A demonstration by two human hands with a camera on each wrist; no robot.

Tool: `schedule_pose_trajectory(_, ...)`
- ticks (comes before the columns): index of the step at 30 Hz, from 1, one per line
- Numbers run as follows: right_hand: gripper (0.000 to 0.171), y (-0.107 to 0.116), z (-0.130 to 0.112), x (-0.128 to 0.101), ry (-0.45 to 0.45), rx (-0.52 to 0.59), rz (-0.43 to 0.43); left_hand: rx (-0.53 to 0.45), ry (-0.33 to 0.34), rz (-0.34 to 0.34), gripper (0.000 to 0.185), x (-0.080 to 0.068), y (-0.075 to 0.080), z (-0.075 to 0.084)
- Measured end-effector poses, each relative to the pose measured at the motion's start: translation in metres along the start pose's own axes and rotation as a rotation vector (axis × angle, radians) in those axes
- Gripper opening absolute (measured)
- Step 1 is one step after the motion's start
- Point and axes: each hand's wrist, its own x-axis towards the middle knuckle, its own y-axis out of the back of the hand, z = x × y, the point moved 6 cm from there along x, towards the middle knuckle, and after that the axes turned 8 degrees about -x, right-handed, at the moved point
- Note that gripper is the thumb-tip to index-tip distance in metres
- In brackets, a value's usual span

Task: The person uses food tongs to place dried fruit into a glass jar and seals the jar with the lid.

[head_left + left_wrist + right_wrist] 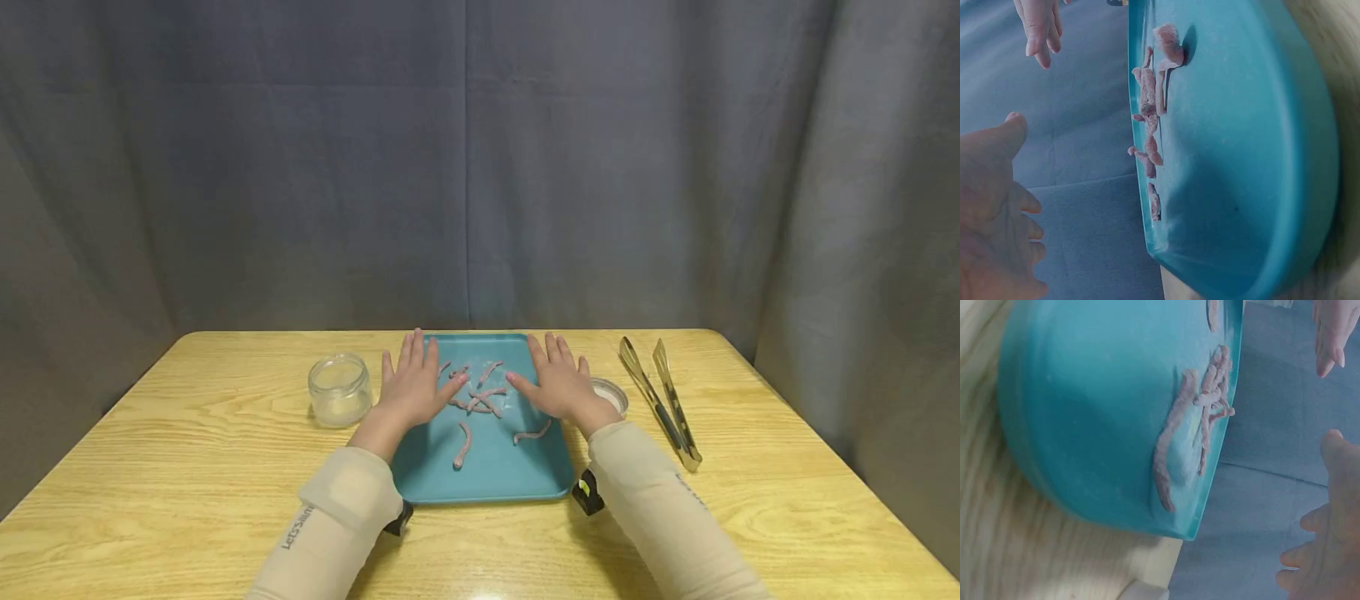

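On a blue tray lie several thin, wavy, pinkish strips with a powdery coating. A few of them cross in a pile near the tray's middle, and white powder marks the surface around it. My left hand is held palm down over the tray's left edge, fingers straight and thumb spread inward. Mirroring it, my right hand hovers at the tray's right edge. Both wrist views show the palms raised above the tray, with nothing held in the left fingers or the right fingers.
Left of the tray stands an open glass jar. A round lid lies to the right, partly behind my right hand. Farther right, metal tongs with dark grips lie spread on the wooden table. Grey curtains hang behind.
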Motion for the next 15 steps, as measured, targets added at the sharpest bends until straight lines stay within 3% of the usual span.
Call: schedule_pose_trajectory(15, 0.078, 0.019, 0.019, -0.003, -0.028, 0.038, 0.035, 0.015, 0.015, 0.048, 0.078, -0.002, 0.022, -0.007)
